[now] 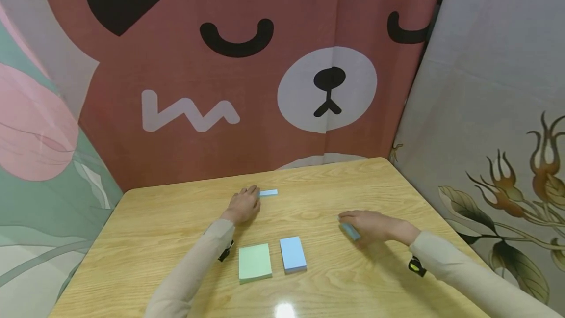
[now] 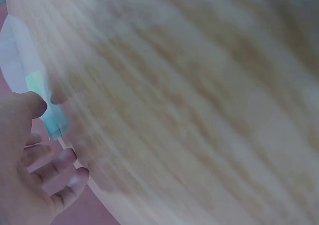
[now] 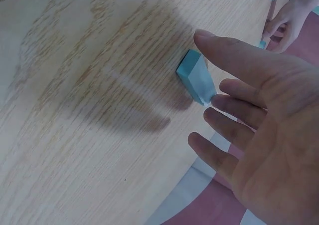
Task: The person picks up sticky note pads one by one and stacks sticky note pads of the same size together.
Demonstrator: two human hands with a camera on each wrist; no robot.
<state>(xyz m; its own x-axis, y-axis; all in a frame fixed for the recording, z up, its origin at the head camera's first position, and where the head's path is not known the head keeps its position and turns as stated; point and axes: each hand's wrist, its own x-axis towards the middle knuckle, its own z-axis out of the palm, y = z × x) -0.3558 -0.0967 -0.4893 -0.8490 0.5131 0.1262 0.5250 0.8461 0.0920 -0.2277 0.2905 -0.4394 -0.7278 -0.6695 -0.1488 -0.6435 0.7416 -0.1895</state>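
Observation:
At the far side of the table my left hand (image 1: 243,205) reaches to a narrow light-blue sticky-note pad (image 1: 269,193). In the left wrist view the thumb overlaps this pad while the other fingers are spread and loosely bent. My right hand (image 1: 371,225) is beside a small blue sticky-note pad (image 1: 350,231) right of the middle. The right wrist view shows that pad (image 3: 197,80) between the thumb and the fingertips, with a gap on the thumb side and a fingertip right at its end. Those fingers are spread and relaxed.
Nearer the front, a square green sticky-note pad (image 1: 255,262) lies beside a rectangular blue one (image 1: 293,254). Both are on the light wooden table (image 1: 176,220). A red bear-print curtain (image 1: 265,136) hangs behind its back edge, and a floral curtain (image 1: 481,112) on the right.

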